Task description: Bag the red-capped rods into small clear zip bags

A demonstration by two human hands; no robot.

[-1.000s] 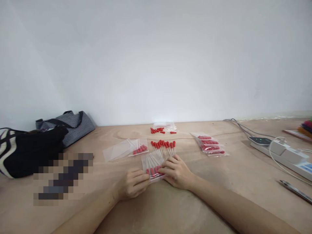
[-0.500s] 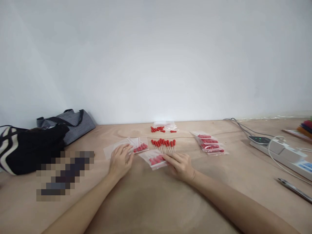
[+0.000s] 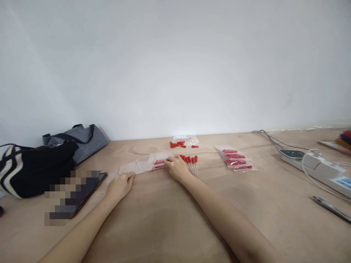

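Note:
My left hand rests low at the left, its fingers closed at the near edge of thin clear zip bags lying flat. In the middle, my right hand is curled at the right end of a clear bag holding red rubber bulbs; its fingertips are partly hidden. Just right of it several droppers with red bulbs and pale stems lie side by side, some covered by the hand. Behind them are loose red bulbs and another clear bag.
Filled bags of red bulbs overlap in a row at the right. Farther right are a power strip with cables and a pen. A partly blurred phone, a black bag and a striped bag lie at the left.
My right hand has moved left and away from me with the filled bag, to beside the other filled bag. My left hand has moved left and nearer, its fingers now closed.

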